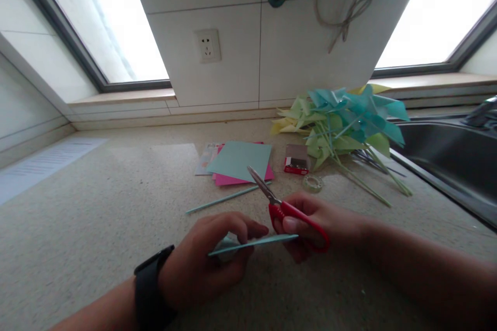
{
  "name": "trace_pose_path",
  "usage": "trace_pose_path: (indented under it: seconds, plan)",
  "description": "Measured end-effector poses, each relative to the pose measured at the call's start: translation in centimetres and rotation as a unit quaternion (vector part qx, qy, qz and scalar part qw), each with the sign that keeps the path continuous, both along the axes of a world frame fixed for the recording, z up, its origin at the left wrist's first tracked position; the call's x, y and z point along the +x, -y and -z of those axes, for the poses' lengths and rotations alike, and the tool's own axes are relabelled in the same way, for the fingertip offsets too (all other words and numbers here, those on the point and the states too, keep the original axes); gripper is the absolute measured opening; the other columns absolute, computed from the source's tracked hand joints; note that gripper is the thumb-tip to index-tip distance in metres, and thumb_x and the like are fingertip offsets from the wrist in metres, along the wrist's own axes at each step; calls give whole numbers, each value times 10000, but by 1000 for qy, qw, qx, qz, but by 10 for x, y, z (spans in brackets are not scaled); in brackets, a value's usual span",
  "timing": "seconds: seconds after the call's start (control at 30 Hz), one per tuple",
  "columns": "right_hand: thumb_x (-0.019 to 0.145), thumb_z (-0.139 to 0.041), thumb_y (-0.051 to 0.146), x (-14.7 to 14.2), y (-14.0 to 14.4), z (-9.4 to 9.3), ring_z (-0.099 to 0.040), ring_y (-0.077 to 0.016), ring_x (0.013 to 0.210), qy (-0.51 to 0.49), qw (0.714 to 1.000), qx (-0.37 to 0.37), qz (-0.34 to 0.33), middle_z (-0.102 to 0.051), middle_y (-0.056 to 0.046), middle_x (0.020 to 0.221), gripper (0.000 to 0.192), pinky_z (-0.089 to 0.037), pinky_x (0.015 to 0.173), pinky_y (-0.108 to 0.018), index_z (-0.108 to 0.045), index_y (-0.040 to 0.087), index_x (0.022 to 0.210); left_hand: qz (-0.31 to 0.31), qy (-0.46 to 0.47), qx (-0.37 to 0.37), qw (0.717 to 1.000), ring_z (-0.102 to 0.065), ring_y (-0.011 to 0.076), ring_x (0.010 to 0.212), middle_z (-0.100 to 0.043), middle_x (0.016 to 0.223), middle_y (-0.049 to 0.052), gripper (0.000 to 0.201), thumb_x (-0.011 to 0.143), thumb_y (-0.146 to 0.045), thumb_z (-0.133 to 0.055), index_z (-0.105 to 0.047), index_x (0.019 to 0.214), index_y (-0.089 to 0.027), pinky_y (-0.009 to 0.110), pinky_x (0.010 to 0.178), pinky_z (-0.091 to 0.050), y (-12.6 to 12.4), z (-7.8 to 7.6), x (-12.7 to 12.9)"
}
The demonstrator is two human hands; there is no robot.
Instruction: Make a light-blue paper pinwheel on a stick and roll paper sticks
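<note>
My left hand (217,253), with a black watch on its wrist, grips a piece of light blue paper (267,240) that I see nearly edge-on. Red-handled scissors (280,209) are in my right hand (310,222), their blades close together and pointing up and away to the left. The right end of the paper reaches the fingers of my right hand; whether they touch it I cannot tell. Beyond my hands lies a thin light blue stick (225,200). Behind it is a stack of square paper, with a light blue sheet (243,158) over pink sheets (233,181).
At the back right lies a bunch of blue, green and yellow paper pinwheels (341,119). Near it are a small red box (296,164) and a roll of tape (312,183). A sink (446,155) borders the counter at right. Printed paper (46,163) lies far left.
</note>
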State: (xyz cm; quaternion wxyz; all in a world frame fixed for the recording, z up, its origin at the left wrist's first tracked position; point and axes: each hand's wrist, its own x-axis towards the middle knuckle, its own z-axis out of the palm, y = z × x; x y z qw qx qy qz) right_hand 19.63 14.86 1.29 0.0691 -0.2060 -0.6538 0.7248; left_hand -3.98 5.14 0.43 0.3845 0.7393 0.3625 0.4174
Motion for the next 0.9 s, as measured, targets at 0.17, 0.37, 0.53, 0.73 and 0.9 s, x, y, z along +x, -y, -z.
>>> trace_pose_path:
  seconds: [0.17,0.37,0.53,0.73,0.9]
  plan:
    - [811,-621,731,15,-11,-5,-474,-75,441,-35,998,0,-53,-550,16,573,589,-363,443,-195,-582,156,688,1,192,-207,959,-745,181,742,-756,1000,93,116,967,-268,-614,-518,936,-212,264,627,-558,-1,6,2]
    - [856,-558,724,29,-25,-1,-472,-81,455,-78,991,-35,-98,-518,16,614,561,-402,427,-184,-562,176,737,-22,351,-289,890,-739,162,660,-762,978,73,183,966,-290,-583,-506,1126,-246,208,543,-549,-12,5,-4]
    - [817,-570,768,27,-23,-2,-473,-97,429,-41,990,-56,-124,-486,27,549,607,-409,409,-194,-604,170,714,-53,395,-307,864,-695,137,577,-742,911,70,244,958,-347,-537,-563,1151,-198,174,458,-524,-18,2,-4]
    - [778,-598,788,24,-11,-5,-440,-93,390,-35,991,-93,-88,-468,46,507,608,-351,376,-196,-574,188,683,-5,395,-355,847,-696,138,547,-756,909,75,262,950,-364,-541,-580,1140,-187,182,459,-542,-16,-1,-3]
    - [795,-605,766,24,-9,-6,-411,-83,365,-48,992,-95,-71,-430,55,477,603,-338,379,-192,-580,179,660,14,384,-348,855,-704,134,549,-766,917,72,241,974,-357,-510,-598,1143,-208,167,455,-530,-14,2,-6]
